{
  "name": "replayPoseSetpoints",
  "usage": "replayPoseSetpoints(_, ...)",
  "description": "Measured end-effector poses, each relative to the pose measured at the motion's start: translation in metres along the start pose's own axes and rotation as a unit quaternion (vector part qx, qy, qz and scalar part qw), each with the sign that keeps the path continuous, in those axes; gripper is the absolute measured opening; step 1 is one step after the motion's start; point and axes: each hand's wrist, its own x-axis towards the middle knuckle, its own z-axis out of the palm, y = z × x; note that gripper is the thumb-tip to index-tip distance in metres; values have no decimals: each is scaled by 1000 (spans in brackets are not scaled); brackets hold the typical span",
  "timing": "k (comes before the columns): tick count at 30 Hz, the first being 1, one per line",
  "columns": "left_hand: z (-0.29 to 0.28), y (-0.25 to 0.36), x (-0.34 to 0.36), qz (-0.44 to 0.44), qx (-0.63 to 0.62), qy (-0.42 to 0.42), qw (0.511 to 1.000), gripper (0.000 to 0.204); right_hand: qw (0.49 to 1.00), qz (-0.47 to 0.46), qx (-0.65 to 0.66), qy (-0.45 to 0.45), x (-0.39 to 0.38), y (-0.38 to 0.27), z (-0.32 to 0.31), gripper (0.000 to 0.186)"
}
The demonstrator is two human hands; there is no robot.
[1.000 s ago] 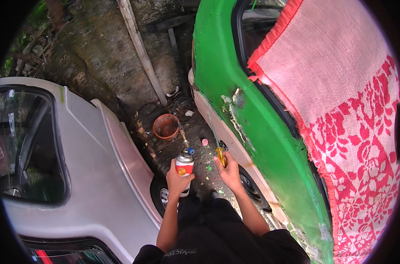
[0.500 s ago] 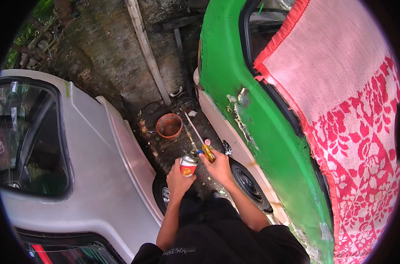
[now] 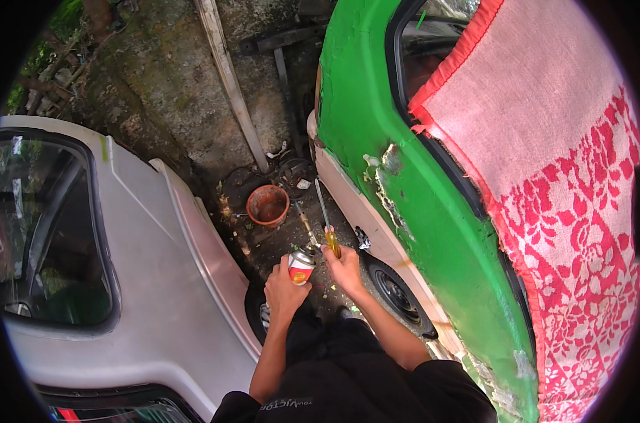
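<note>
My left hand [image 3: 283,289] grips a small white-and-red gas canister [image 3: 301,270] with a silver top. A brass torch head [image 3: 307,227] rises from it, angled forward. My right hand [image 3: 344,271] is closed on a yellow-handled screwdriver [image 3: 334,246], its long shaft [image 3: 322,203] pointing away from me. The right thumb is close beside the torch's valve; whether it touches it I cannot tell. Behind the tools, a terracotta pot [image 3: 268,205] sits on the dirty ground.
A silver car [image 3: 151,296] flanks me on the left. A green-painted car [image 3: 425,275] with cracked, flaking paint is on the right, draped in a pink floral blanket [image 3: 552,176]. A long board [image 3: 228,84] leans near a stained wall [image 3: 151,77]; plants show at top left.
My right hand with the screwdriver has moved left to beside the torch valve. The canister in my left hand has tilted slightly, its top shifting rightward.
</note>
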Motion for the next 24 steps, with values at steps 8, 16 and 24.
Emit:
replayPoseSetpoints(8,4,-4,6,5,-33,-29,999,79,992,62,105,-27,-19,-3,-11,30)
replayPoseSetpoints(16,19,-8,1,41,-172,-37,984,70,992,27,114,46,-41,15,-98,27)
replayPoseSetpoints(24,27,12,-4,45,-205,-49,977,66,979,-45,-49,191,-5,23,-133,37)
